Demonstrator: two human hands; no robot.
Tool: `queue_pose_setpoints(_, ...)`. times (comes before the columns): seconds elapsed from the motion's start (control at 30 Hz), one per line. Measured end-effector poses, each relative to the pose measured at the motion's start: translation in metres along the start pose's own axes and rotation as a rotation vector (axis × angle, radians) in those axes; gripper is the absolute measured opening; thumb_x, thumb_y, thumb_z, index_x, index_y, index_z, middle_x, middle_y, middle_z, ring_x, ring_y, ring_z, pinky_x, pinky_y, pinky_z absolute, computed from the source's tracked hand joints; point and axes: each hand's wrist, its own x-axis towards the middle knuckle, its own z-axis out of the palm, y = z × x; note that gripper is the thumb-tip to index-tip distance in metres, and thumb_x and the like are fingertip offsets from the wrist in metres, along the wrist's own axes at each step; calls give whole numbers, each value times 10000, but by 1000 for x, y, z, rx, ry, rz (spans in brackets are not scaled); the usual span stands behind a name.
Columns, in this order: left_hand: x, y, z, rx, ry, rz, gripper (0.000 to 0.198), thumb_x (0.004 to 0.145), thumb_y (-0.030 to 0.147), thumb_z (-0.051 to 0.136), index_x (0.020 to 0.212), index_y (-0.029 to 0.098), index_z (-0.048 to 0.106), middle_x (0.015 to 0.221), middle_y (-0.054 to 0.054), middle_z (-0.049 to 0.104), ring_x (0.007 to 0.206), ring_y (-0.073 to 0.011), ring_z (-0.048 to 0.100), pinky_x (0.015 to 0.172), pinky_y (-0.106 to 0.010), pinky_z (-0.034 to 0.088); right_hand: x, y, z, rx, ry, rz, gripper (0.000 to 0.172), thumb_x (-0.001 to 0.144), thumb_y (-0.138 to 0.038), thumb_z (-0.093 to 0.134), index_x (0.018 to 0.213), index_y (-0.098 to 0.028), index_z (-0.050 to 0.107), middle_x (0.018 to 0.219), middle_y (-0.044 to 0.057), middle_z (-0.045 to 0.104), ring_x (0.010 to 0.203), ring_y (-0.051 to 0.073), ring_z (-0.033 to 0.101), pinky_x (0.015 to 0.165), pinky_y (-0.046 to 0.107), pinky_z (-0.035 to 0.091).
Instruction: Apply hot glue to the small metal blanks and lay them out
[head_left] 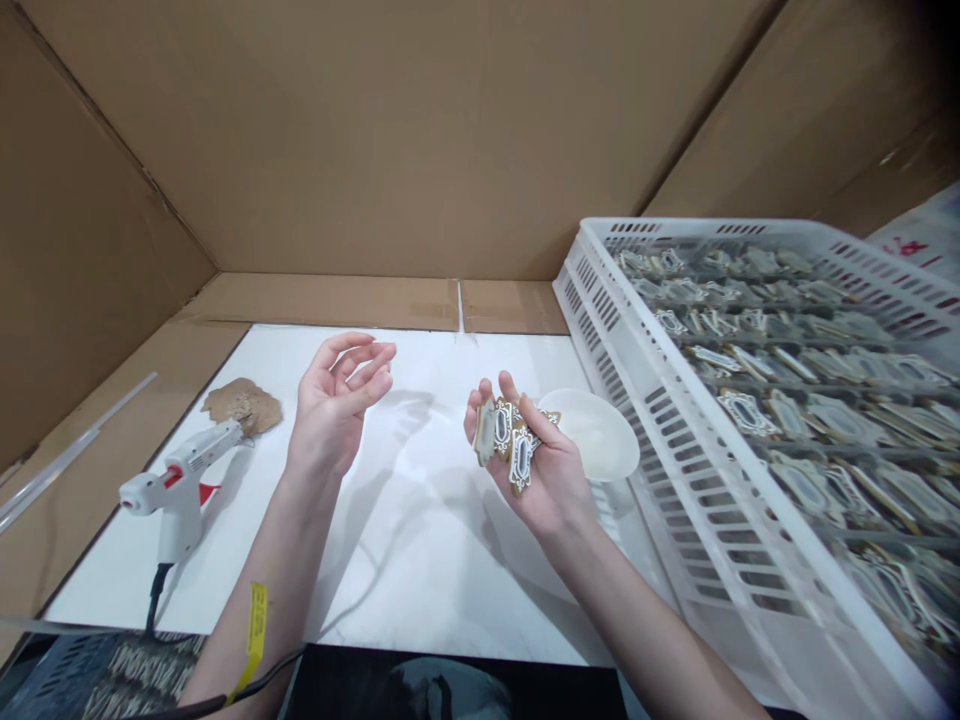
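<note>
My right hand (541,470) is held palm up over the white sheet (420,540), its fingers curled round several small gold and white ornate frame pieces (508,440). My left hand (339,400) hovers to the left of it, palm turned inward, fingers apart and slightly bent, with nothing in it. A gap of bare white sheet lies between the two hands. A white shallow dish (596,432) sits just behind and to the right of my right hand.
A white slotted crate (637,400) full of the same ornate pieces stands at the right. A white glue gun (180,478) stands at the left on its cord, near a brown scrap (241,404). Cardboard walls (390,140) enclose the back and sides.
</note>
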Motion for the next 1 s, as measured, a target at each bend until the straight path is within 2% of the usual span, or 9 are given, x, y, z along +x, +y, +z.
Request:
queue_pose_setpoints(0.2,0,0,-1,26,-7,31,448,532,104,858,915,211,652,898,-24,716,929,-167,696,895,-281,531,0,0,1,10,21,4,218,941,-202,482,1007,-227,689,1017,27,711,967,142,692,942,350,559)
queue_pose_setpoints(0.33,0,1,0,45,-26,24,465,544,110,866,946,202,650,910,-29,722,938,-177,697,926,-307,520,-1,0,2,17,41,7,225,945,-201,472,1005,-222,688,1014,31,712,963,146,695,926,348,567)
queue_pose_setpoints(0.6,-1,0,0,128,-38,59,402,595,171,864,935,190,649,928,-46,720,1005,-215,692,958,-350,512,1,0,-2,-14,-8,2,195,929,-201,511,995,-229,693,1028,24,710,976,140,689,969,361,545)
queue_pose_setpoints(0.83,-2,-3,-1,99,-157,84,308,742,185,771,1025,221,656,1165,-77,682,1195,-233,618,1072,-366,461,0,0,1,-3,15,-3,215,944,-203,483,997,-219,690,1014,32,713,954,145,698,953,358,554)
queue_pose_setpoints(1.0,-5,1,1,73,-246,47,349,765,165,732,1090,250,637,1354,-81,583,1286,-251,550,1132,-394,407,-1,0,2,-4,11,1,213,943,-204,486,1003,-224,690,1019,30,712,965,142,696,934,342,563)
